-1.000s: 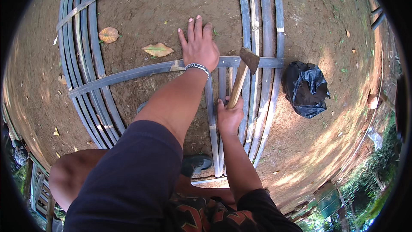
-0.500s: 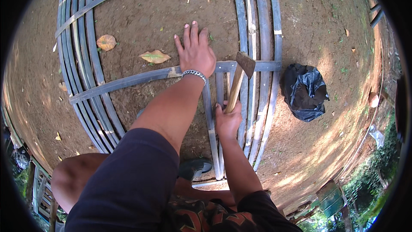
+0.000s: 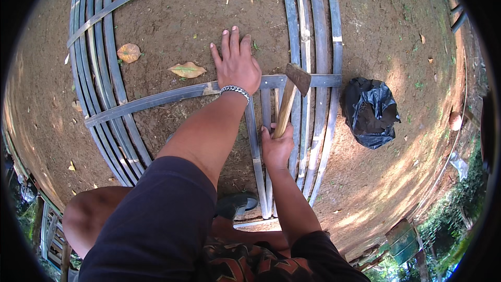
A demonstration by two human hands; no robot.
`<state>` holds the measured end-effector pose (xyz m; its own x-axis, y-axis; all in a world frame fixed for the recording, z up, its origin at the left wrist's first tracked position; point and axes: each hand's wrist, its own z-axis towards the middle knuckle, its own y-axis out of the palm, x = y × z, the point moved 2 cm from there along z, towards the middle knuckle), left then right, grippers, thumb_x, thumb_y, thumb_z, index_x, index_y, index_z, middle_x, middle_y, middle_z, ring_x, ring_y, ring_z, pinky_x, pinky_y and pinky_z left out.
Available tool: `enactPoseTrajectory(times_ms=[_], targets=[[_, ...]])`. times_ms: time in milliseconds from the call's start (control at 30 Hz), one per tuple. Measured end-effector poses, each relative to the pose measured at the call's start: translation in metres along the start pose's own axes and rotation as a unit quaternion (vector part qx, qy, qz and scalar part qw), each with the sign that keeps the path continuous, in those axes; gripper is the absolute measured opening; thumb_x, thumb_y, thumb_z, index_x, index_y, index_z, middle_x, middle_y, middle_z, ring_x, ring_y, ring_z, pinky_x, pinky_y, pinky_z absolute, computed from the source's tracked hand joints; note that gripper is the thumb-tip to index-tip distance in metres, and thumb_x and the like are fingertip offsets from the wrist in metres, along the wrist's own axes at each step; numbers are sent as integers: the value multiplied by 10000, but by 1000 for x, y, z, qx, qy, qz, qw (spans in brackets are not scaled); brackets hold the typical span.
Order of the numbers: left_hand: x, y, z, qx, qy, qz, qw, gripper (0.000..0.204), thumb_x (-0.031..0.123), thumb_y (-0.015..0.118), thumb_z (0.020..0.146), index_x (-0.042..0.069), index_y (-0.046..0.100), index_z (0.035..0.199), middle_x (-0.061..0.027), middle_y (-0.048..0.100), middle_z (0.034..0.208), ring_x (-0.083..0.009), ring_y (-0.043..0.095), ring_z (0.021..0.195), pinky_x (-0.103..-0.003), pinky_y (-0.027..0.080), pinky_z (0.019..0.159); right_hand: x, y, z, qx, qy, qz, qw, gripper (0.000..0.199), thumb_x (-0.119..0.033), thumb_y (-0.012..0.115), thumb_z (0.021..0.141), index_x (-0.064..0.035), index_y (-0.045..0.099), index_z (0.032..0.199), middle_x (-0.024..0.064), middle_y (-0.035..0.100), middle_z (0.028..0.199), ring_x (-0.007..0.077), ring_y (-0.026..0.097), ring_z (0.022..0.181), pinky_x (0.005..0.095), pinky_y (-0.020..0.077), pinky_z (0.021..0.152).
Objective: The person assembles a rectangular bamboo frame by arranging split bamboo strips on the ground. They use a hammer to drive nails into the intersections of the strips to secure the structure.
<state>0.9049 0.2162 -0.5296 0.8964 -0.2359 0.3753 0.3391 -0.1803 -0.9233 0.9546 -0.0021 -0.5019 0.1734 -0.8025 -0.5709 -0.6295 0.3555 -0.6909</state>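
Observation:
My left hand (image 3: 236, 62) lies flat with fingers spread on the bare soil, its wrist with a silver bracelet over a grey crosswise strip (image 3: 172, 95) of a flat lattice laid on the ground. My right hand (image 3: 276, 146) grips the wooden handle of a hammer (image 3: 290, 96). The hammer's rusty head sits at the junction where the crosswise strip meets several lengthwise grey strips (image 3: 313, 47).
A crumpled black plastic bag (image 3: 369, 111) lies on the dirt to the right of the strips. Dry leaves (image 3: 187, 69) lie left of my left hand. Another bundle of curved grey strips (image 3: 99, 73) runs along the left. My foot (image 3: 236, 203) is below, grass at lower right.
My left hand has slid a little left and back toward the crosswise strip. The hammer head has dropped slightly toward the strip junction.

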Motion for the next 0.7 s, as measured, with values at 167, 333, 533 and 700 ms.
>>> enactPoseTrajectory(times_ms=[167,333,533,700], targets=[[0,0,0,0,0,1,1000,507,136,526,933,95,506,1438,-151,328,1632,-342,226,1553,-617,118,1260,-1,-2,1,-9,2,-19,1000,407,-137,863,794,-73,606,1103,90,706,788,257,676,637,424,558,667],[1,-1,0,4,1,-1,1000,503,138,526,934,91,509,1435,-151,333,1629,-343,232,1549,-617,125,1257,2,-1,2,-12,2,-23,1000,413,-140,862,797,-75,601,1111,84,715,814,267,685,649,431,560,671],[1,0,0,6,-1,0,1000,492,143,523,939,92,516,1428,-144,336,1630,-339,240,1547,-612,130,1259,5,-1,2,-24,6,-25,999,438,-138,857,802,-67,596,1145,81,738,887,268,698,684,425,567,692],[1,0,0,7,0,0,1000,490,144,520,941,94,515,1429,-142,337,1630,-338,239,1548,-612,130,1260,3,-2,3,-25,6,-26,999,451,-135,856,801,-64,593,1161,78,747,930,270,701,698,421,568,702]])
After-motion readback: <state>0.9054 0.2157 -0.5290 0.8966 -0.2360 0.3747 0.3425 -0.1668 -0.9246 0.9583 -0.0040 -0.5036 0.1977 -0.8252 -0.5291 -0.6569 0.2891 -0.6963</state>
